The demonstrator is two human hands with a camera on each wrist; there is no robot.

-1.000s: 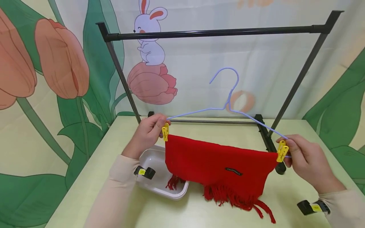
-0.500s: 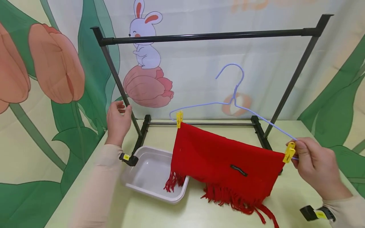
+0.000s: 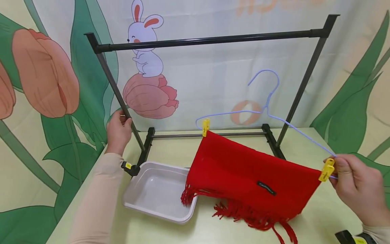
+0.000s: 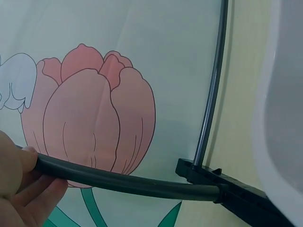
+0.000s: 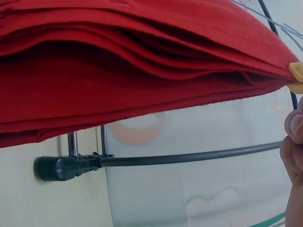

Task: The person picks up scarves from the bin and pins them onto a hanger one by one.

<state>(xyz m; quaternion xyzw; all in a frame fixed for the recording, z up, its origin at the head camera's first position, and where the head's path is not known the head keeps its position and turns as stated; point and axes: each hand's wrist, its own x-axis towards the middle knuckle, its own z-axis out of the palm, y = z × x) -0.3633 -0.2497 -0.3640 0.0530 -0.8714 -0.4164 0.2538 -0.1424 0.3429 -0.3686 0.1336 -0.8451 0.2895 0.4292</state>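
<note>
My right hand (image 3: 359,184) pinches the right end of a lilac wire clothes hanger (image 3: 307,136), beside a yellow clothespin (image 3: 327,170). A folded red scarf (image 3: 243,169) with fringe and a dark label hangs from the hanger. Another yellow clothespin (image 3: 206,127) fastens its upper left corner. The scarf slopes down to the right, and its layers show in the right wrist view. My left hand (image 3: 118,133) holds the left post (image 4: 128,184) of a black clothes rack, thumb on one side and fingers on the other.
The rack's top bar (image 3: 213,40) runs across above the hanger. A pale plastic basin (image 3: 152,189) stands at the left on the light green table (image 3: 170,149), partly under the scarf's fringe. A printed curtain (image 3: 201,78) hangs behind the rack.
My left hand has let go of the hanger's left end and moved left to the rack's post. The hanger and scarf have shifted right in view with my right hand, tilting more.
</note>
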